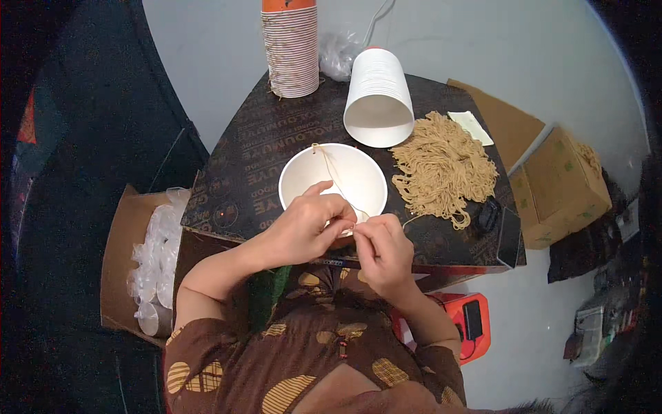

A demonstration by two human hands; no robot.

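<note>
A white paper bowl [358, 172] sits on the dark printed board [255, 152] in front of me. A thin tan string [329, 168] runs from the bowl's far rim down to my fingers. My left hand [303, 224] and my right hand [383, 252] meet over the bowl's near rim, both pinching the string between fingertips. A heap of tan strings [441, 165] lies on the board to the right of the bowl.
A stack of white bowls lies on its side [378, 96] behind the bowl. An upright stack of cups [291, 48] stands at the far edge. Cardboard boxes: one with clear plastic lids [148, 255] at left, another [560, 186] at right. A red object [469, 317] sits below right.
</note>
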